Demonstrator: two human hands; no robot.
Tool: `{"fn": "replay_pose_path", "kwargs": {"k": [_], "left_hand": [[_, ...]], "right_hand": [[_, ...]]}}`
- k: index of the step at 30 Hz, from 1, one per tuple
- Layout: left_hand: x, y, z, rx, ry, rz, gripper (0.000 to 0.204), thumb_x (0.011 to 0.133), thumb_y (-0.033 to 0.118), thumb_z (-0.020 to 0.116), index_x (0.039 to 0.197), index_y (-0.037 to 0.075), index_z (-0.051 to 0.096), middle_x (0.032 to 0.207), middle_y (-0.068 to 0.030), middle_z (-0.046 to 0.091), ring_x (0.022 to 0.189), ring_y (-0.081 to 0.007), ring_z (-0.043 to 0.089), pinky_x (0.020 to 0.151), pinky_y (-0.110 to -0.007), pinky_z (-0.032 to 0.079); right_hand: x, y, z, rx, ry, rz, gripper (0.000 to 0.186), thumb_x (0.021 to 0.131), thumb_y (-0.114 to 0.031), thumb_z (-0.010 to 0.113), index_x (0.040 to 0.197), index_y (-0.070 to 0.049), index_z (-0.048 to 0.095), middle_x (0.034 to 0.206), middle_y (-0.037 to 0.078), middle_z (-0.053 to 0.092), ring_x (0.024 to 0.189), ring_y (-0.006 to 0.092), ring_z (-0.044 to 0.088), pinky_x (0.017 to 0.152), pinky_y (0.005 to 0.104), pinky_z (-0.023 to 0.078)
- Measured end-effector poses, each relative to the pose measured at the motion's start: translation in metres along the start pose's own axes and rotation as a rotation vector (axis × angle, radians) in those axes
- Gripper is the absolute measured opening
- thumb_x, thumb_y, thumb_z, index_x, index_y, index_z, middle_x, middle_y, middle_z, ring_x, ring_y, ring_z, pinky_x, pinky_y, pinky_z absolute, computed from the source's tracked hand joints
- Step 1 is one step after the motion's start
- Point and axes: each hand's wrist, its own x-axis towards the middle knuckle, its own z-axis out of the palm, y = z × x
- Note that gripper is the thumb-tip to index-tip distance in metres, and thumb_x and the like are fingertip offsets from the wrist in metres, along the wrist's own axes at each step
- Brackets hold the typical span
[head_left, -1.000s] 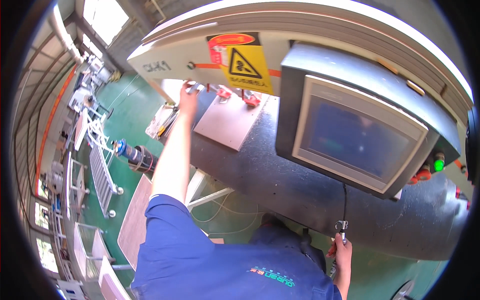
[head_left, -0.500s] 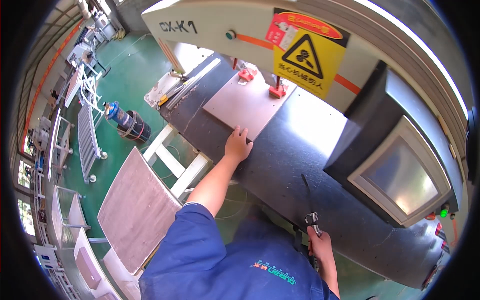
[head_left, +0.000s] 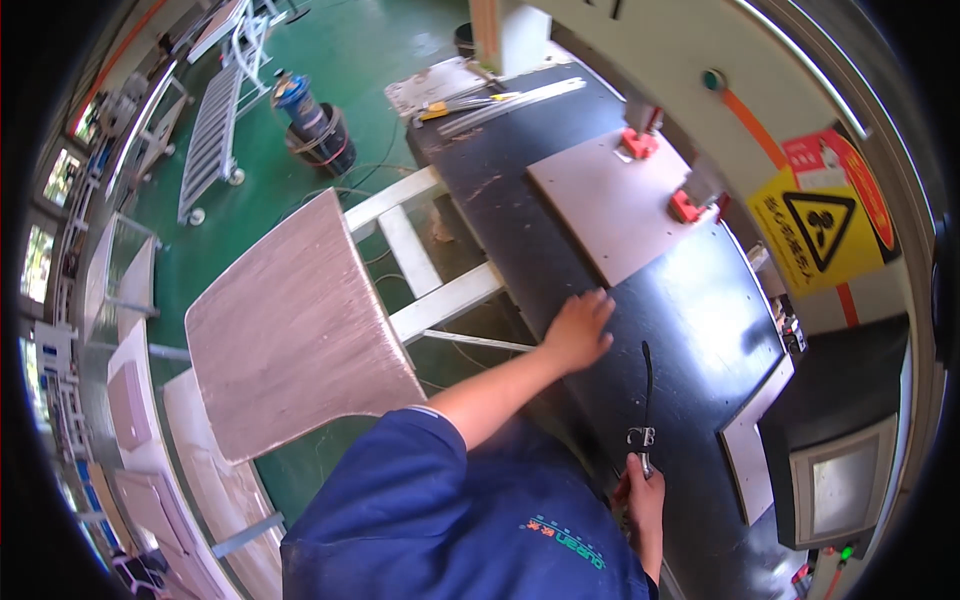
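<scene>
My left hand (head_left: 580, 330) is over the dark worktable (head_left: 530, 240), fingers stretched out and slightly blurred. Its fingertips are just short of the near corner of a flat pinkish-grey board (head_left: 610, 205); whether they touch the tabletop I cannot tell. Two red-footed clamps (head_left: 640, 143) of the machine stand on the board's far side. Close to my body, my right hand (head_left: 640, 500) is wrapped around an air blow gun (head_left: 641, 440) with a silvery head and a thin dark nozzle that points away over the table. My fingers hide most of its handle.
The machine's beam with a yellow warning sign (head_left: 825, 230) runs along the right. Below it sits a screen panel (head_left: 845, 485) beside another board (head_left: 755, 440). Metal strips (head_left: 510, 108) lie at the table's far end. A large curved panel (head_left: 300, 330) stands at left, near a white frame (head_left: 450, 300).
My left hand has come off the board's near corner and drawn back toward me. The view has turned leftward. My right hand still holds the air blow gun.
</scene>
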Motion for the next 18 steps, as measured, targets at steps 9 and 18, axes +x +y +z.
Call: {"fn": "replay_pose_path", "kwargs": {"k": [9,18], "left_hand": [[-0.164,0.02,-0.04,-0.365,-0.287,-0.196,0.029,0.084,0.023,0.058,0.107,0.007,0.061,0.108,-0.013,0.06,0.105,-0.0313,0.055,0.09,-0.043,0.044],[-0.423,0.02,0.013,-0.369,-0.06,-1.222,0.036,0.086,0.035,0.056,0.104,0.005,0.061,0.101,-0.019,0.065,0.094,-0.0354,0.062,0.08,-0.044,0.049]], "right_hand": [[0.004,-0.003,0.024,-0.308,-0.259,-0.022,0.041,0.092,-0.041,0.056,0.067,-0.009,0.05,0.05,0.003,0.051,0.039,0.0141,0.049,0.039,0.0264,0.035],[0.018,0.029,0.032,-0.525,-0.621,-0.175,0.044,0.093,-0.038,0.056,0.062,-0.007,0.05,0.047,0.004,0.048,0.039,0.0139,0.049,0.039,0.0263,0.039]]}}
